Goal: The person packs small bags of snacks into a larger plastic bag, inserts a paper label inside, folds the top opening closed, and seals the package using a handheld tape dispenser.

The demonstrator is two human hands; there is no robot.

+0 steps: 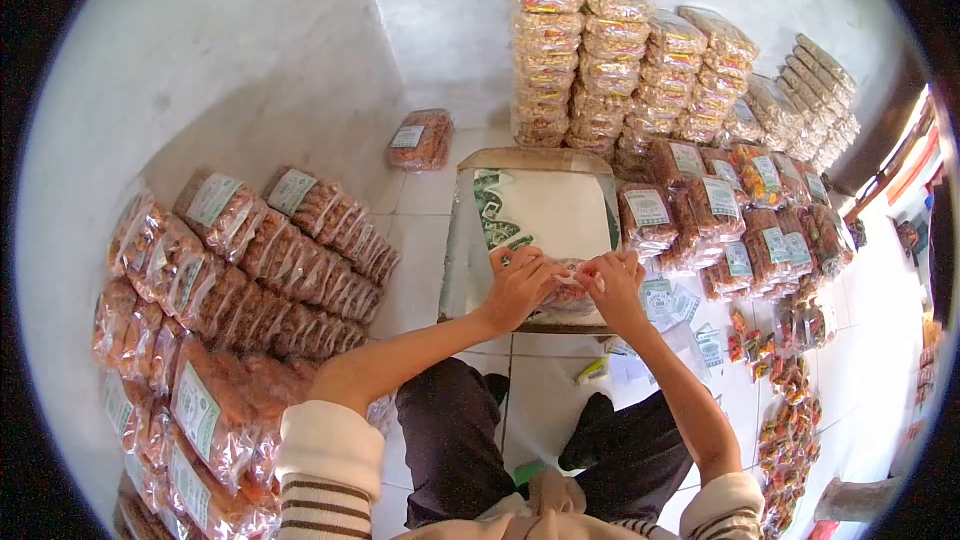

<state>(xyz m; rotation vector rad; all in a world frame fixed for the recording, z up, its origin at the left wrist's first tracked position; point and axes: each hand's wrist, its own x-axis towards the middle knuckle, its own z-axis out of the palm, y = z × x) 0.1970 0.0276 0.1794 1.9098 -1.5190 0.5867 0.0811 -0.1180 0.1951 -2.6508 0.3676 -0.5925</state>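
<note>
A clear plastic packet (pixel 568 292) with brownish contents lies at the near edge of a low table (pixel 462 270) with a white and green top. My left hand (pixel 522 285) is closed on the packet's top edge from the left. From the right, my right hand (pixel 612 285) pinches the same edge, its fingers close to the left ones. The packet's lower part shows between and below my hands.
Rows of labelled packets (pixel 270 260) fill the left side. Tall stacks of packets (pixel 548 60) stand against the back wall, with more labelled packets (pixel 720 200) to the right. Loose labels (pixel 665 302) and small packets (pixel 790 420) lie on the tiled floor. One packet (pixel 420 140) sits apart.
</note>
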